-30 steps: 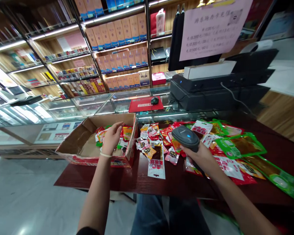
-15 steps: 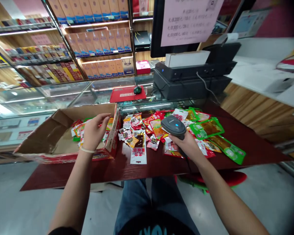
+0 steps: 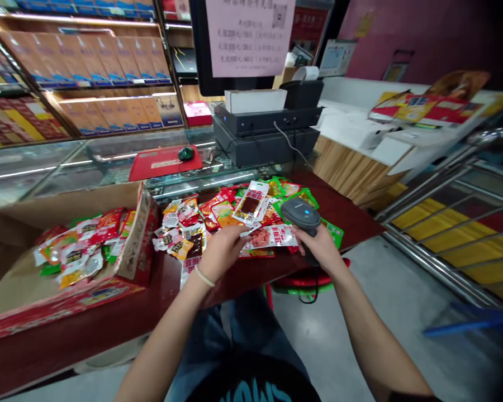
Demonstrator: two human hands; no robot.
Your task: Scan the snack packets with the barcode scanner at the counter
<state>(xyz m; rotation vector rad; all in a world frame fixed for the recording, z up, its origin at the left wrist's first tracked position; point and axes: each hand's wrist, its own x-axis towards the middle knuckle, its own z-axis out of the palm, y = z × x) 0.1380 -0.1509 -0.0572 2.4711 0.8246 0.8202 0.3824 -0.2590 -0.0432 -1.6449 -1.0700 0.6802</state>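
My left hand [image 3: 223,252] pinches a white snack packet [image 3: 251,204] with a dark window and holds it tilted above the pile of packets [image 3: 209,215] on the dark red table [image 3: 88,329]. My right hand [image 3: 321,247] is wrapped round a dark grey barcode scanner [image 3: 300,213], whose head sits just right of the lifted packet. A cardboard box [image 3: 136,245] on the left holds several more packets.
Behind the table stands a glass counter with a red mouse pad [image 3: 165,162] and mouse [image 3: 187,153], a black register [image 3: 262,134] and a monitor with a pink notice [image 3: 249,36]. Shelves of boxed goods fill the left. A metal railing [image 3: 448,223] runs on the right.
My left hand left the cardboard box, crossed right to the pile and picked up a white packet. The view swung right; the scanner stays in my right hand.
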